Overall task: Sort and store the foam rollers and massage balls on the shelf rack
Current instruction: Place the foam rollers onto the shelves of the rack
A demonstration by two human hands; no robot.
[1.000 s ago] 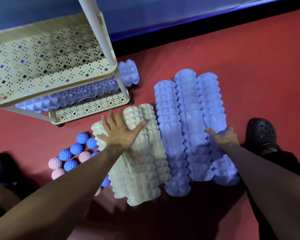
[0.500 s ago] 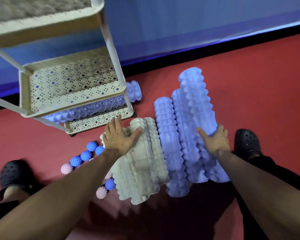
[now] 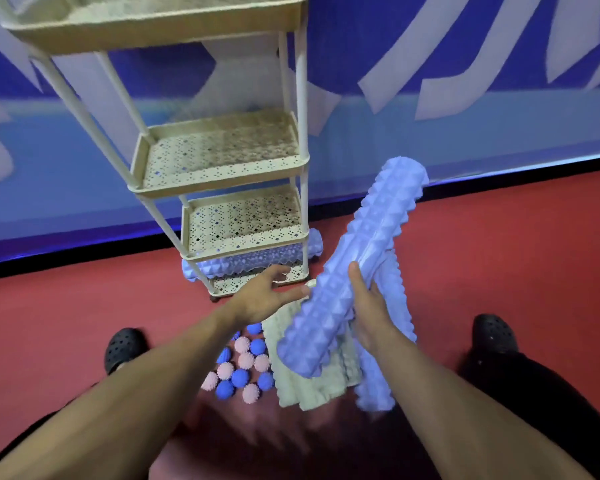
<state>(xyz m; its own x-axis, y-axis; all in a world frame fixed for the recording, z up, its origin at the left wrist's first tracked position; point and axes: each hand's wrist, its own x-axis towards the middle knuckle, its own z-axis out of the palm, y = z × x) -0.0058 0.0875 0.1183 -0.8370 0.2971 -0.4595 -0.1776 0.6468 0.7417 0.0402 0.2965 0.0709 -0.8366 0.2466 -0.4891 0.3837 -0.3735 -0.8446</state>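
Observation:
My right hand (image 3: 369, 308) grips a long lavender spiked foam roller (image 3: 357, 261), lifted off the floor and tilted up to the right. My left hand (image 3: 267, 294) hovers open just left of that roller, fingertips near its side, in front of the rack's bottom shelf. The cream shelf rack (image 3: 300, 140) stands ahead with several perforated tiers; one lavender roller (image 3: 253, 261) lies across its lowest tier. On the red floor lie cream rollers (image 3: 309, 382), more lavender rollers (image 3: 394, 306), and several blue and pink spiked massage balls (image 3: 243, 365).
A blue and white wall (image 3: 465, 116) runs behind the rack, with a black skirting strip along its base. My two black clogs (image 3: 123, 348) (image 3: 494, 336) stand on the red floor either side of the pile. Open red floor (image 3: 516, 237) lies to the right.
My right hand has lifted the lavender roller from the floor pile. My left hand has left the cream rollers and moved up toward the rack. The view has tilted up, showing more tiers.

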